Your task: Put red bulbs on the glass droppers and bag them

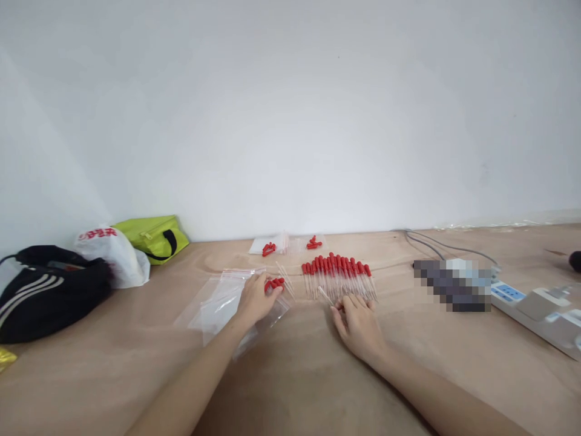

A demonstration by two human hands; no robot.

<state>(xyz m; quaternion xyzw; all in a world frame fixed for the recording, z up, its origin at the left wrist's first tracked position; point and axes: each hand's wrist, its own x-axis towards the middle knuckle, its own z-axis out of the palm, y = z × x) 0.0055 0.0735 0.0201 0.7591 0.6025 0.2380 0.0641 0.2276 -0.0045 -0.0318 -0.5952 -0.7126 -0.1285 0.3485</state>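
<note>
My right hand (358, 324) pinches a thin clear dropper tube (325, 297) that points up and to the left. Just beyond it lies a row of droppers (338, 278), clear tubes topped with red rubber bulbs. My left hand (256, 300) rests over clear zip bags (222, 303), its thumb and fingers apart beside a small pile of loose red rubber bulbs (275, 283). Its fingertips are partly hidden, and I cannot make out whether they touch a bulb. Several bare tubes (285, 280) lie between that pile and the row.
Two small groups of red bulbs (269, 248) (313, 243) lie on bags near the wall. At left stand a black bag (49, 297), a white plastic bag (109, 257) and a lime-green pouch (152, 236). A power strip (521, 315) with cables and a blurred-out object (454, 286) are at right.
</note>
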